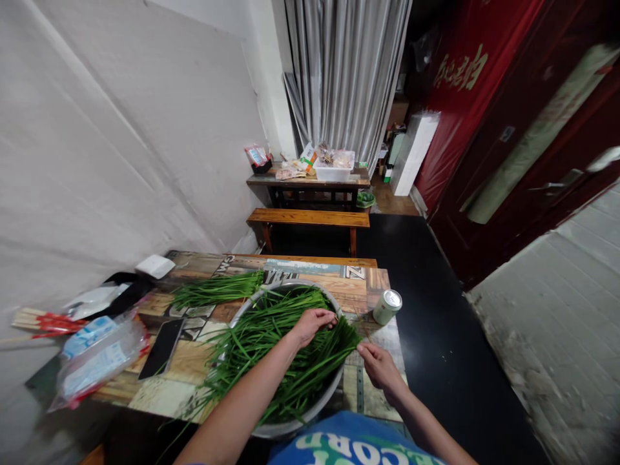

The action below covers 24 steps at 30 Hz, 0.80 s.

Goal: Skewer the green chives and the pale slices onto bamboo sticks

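Chives [264, 332] heap a metal basin [290, 426] at the tabletop's [363, 294] near edge; the left hand [310, 326] curls over them, grip unclear, while the right hand's [380, 367] fingertips pinch blade ends.

The shirt [358, 445] reads "CORD", the tabletop [361, 297] "Z", the red hanging [458, 93] "归".

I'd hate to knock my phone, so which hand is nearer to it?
Left. The left hand is over the greens in the basin, to the phone's right; the right hand is farther right, beyond the basin's right rim.
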### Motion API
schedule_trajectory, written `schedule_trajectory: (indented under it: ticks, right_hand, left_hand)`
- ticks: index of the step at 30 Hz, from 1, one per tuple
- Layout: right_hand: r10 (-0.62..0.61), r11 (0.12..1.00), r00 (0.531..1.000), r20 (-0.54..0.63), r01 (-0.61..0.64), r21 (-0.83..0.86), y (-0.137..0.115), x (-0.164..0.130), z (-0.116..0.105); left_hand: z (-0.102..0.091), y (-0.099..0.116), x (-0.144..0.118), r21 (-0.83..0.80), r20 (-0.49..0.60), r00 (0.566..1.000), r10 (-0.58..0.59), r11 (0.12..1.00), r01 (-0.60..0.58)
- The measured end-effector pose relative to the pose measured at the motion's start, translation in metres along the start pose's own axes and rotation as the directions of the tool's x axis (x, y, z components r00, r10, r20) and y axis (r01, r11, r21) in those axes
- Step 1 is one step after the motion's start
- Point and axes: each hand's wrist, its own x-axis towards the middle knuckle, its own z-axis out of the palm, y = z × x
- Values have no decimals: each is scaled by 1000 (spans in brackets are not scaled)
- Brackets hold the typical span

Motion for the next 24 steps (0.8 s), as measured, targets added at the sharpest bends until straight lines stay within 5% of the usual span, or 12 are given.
schedule_trajectory:
  ticks: [9,21,24]
  right_hand:
    - [39,999,999,38,-40,31,-1,-2,1]
    - [62,995,994,87,-68,73,4,0,0]
    - [67,994,993,99,-75,81,5,1,-3]
  left_hand:
    - [-4,-2,-8,83,-46,998,46,996,-42]
    - [4,-11,-17,59,9,999,-50,997,50]
    - [-5,-14,-15,207,-32,999,30,978,-23]
